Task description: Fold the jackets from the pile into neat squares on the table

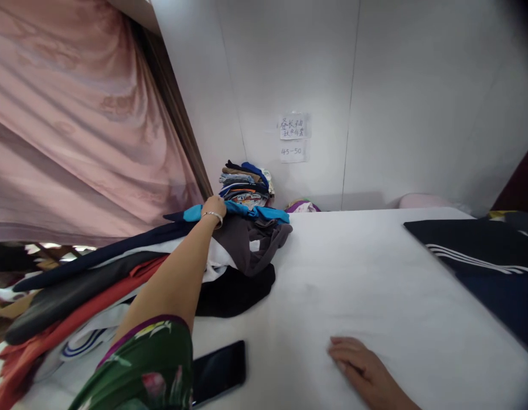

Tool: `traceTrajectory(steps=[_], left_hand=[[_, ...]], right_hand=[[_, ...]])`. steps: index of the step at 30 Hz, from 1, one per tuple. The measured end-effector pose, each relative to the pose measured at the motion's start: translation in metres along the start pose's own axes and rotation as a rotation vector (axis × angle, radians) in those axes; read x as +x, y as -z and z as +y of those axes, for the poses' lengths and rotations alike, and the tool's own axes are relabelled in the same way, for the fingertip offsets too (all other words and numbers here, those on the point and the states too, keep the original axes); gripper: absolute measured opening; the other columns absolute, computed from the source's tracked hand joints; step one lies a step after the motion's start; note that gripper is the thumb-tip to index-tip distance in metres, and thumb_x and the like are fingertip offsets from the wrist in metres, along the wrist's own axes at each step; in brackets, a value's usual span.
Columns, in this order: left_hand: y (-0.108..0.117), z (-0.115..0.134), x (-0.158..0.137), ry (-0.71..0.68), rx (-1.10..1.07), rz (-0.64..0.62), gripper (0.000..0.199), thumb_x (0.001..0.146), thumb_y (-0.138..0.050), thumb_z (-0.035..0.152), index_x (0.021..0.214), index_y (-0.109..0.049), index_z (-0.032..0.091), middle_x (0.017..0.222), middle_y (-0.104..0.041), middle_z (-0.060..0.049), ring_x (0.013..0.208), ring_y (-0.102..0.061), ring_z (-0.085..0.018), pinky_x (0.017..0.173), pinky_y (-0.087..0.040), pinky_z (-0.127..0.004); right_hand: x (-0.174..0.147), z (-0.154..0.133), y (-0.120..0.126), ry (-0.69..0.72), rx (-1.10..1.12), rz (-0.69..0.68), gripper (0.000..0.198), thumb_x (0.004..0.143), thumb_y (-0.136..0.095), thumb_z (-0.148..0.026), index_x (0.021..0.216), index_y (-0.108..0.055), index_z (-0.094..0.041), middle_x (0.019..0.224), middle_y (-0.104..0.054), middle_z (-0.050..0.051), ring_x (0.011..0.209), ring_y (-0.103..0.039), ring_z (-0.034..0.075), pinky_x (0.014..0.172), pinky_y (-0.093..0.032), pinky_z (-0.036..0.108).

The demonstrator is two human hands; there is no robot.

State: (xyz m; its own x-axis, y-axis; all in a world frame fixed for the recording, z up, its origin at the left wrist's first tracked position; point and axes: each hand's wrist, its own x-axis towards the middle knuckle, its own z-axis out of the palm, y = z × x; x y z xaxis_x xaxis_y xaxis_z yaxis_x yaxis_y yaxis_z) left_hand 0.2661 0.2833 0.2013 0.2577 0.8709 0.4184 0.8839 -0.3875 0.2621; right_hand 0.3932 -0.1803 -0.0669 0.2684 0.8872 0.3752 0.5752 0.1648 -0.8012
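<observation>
My left hand reaches to the far end of a heap of clothes, its fingers closed at the edge of a bright blue and navy garment; the fingertips are partly hidden. Under it lie a dark grey garment, a black one and a red one. My right hand rests on the white table near the front, fingers extended and loosely together, holding nothing. Between my left forearm and that hand lies a black phone.
A folded stack of clothes stands against the wall behind the heap. On the right lies a black and navy garment with white stripes. Paper notes hang on the grey wall. A pink curtain hangs at the left.
</observation>
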Motion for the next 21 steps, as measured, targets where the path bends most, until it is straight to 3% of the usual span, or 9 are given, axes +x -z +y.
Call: traceTrajectory(steps=[8, 10, 13, 17, 21], left_hand=[[-0.001, 0.086, -0.028, -0.158, -0.353, 0.104, 0.031, 0.092, -0.031, 0.029, 0.075, -0.055, 0.018, 0.076, -0.063, -0.005, 0.077, -0.060, -0.017, 0.074, -0.045, -0.029], [0.004, 0.103, -0.049, -0.232, -0.507, 0.115, 0.030, 0.092, -0.033, 0.031, 0.071, -0.051, 0.019, 0.069, -0.059, -0.001, 0.070, -0.057, -0.015, 0.072, -0.045, -0.028], [0.014, 0.130, -0.097, -0.434, -0.906, 0.085, 0.025, 0.088, -0.041, 0.032, 0.067, -0.046, 0.020, 0.062, -0.051, 0.002, 0.065, -0.051, -0.013, 0.068, -0.043, -0.026], [0.015, 0.171, -0.187, -0.647, -1.167, -0.186, 0.025, 0.089, -0.043, 0.037, 0.073, -0.049, 0.020, 0.067, -0.052, 0.001, 0.066, -0.050, -0.012, 0.066, -0.043, -0.026], [0.002, 0.201, -0.280, -0.782, -1.218, -0.483, 0.021, 0.088, -0.042, 0.034, 0.073, -0.048, 0.021, 0.072, -0.054, -0.001, 0.072, -0.052, -0.014, 0.072, -0.046, -0.030]], right_hand=[[0.002, -0.004, 0.003, -0.065, 0.087, -0.066, 0.032, 0.085, -0.053, -0.035, 0.105, -0.063, -0.057, 0.104, -0.071, -0.008, 0.112, -0.059, 0.026, 0.099, -0.044, 0.045], [0.002, -0.006, 0.004, -0.088, 0.107, -0.081, 0.030, 0.085, -0.052, -0.035, 0.103, -0.064, -0.056, 0.103, -0.071, -0.007, 0.113, -0.059, 0.026, 0.100, -0.043, 0.045], [0.001, -0.007, 0.004, -0.136, 0.156, -0.076, 0.026, 0.085, -0.053, -0.037, 0.100, -0.069, -0.052, 0.104, -0.071, -0.005, 0.114, -0.058, 0.028, 0.100, -0.042, 0.046], [0.003, -0.005, 0.006, -0.324, 0.344, 0.033, 0.024, 0.079, -0.062, -0.045, 0.099, -0.074, -0.039, 0.109, -0.070, 0.002, 0.110, -0.060, 0.031, 0.100, -0.041, 0.049], [0.014, -0.002, 0.021, -0.527, 0.770, 0.321, 0.047, 0.074, -0.068, -0.054, 0.114, -0.067, -0.029, 0.117, -0.068, 0.008, 0.109, -0.061, 0.031, 0.095, -0.046, 0.050]])
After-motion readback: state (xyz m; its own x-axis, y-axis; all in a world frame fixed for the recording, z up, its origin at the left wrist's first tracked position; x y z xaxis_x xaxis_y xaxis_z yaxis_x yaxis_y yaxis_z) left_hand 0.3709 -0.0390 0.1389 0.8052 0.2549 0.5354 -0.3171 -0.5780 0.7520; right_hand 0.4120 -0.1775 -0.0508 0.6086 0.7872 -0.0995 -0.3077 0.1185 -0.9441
